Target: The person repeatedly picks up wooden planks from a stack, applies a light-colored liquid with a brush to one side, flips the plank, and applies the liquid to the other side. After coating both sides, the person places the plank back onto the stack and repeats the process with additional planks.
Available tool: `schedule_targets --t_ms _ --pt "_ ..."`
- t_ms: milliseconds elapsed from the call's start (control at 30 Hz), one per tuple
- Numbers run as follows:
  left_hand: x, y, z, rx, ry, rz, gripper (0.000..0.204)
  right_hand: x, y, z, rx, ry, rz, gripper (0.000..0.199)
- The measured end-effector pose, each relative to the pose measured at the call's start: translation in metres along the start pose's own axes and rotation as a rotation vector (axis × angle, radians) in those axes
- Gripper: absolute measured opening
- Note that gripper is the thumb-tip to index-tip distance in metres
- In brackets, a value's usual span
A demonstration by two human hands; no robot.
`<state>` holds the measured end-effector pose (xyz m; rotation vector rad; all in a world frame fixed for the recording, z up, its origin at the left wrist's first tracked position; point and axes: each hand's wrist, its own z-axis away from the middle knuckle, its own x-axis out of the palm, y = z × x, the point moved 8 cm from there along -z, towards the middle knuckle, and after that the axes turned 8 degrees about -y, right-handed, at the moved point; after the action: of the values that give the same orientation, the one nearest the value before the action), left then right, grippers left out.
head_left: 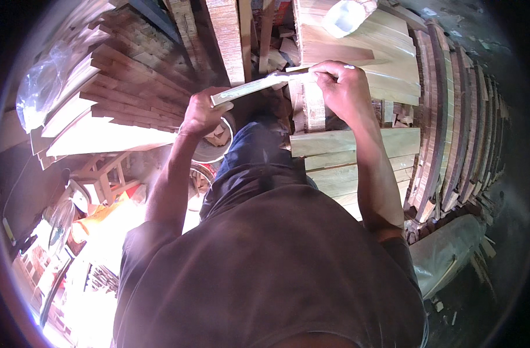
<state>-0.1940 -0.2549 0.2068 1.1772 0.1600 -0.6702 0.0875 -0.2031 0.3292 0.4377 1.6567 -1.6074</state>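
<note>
Thin wood strip w/ white smears (247, 89) is held at one end by L grip (201, 112), thumb & fingers closed round it. Its other end is met by R grip (339, 87), fingers curled in; whether it's pinched or merely touched can't be told. White dab is seen on R knuckles. Just bodyward of L grip, wood offcuts (218, 138) are contained in a round bucket (231, 141). Bodyward of R grip, pale boards (326, 145) are laid side by side. Beyond R grip, white tub (343, 20) is seen. L of L grip, boards are piled (125, 98); farther L, clear plastic bag (41, 87).
</note>
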Motion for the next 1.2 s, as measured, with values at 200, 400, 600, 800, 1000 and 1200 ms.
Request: schedule_targets --t_ms 200,400,600,800,1000,1200 --pt "0.000 -0.015 0.010 -0.003 0.015 0.019 0.035 -0.013 0.025 0.006 0.062 0.055 0.192 0.014" --pt "0.004 -0.010 0.016 0.015 0.026 -0.066 0.037 -0.030 0.048 0.011 0.221 0.108 0.266 0.015" --pt "0.005 -0.011 0.018 0.003 0.001 -0.117 0.036 -0.045 0.094 0.015 0.354 0.194 0.245 0.016" --pt "0.009 -0.039 0.017 -0.034 -0.002 -0.098 0.037 -0.063 0.129 0.019 0.460 0.238 0.215 0.018" --pt "0.010 -0.052 0.019 -0.031 -0.019 -0.014 0.028 -0.079 0.179 0.025 0.594 0.290 0.148 0.019" --pt "0.004 -0.035 0.013 -0.066 -0.027 0.006 0.024 -0.094 0.256 0.034 0.670 0.502 0.068 0.014"
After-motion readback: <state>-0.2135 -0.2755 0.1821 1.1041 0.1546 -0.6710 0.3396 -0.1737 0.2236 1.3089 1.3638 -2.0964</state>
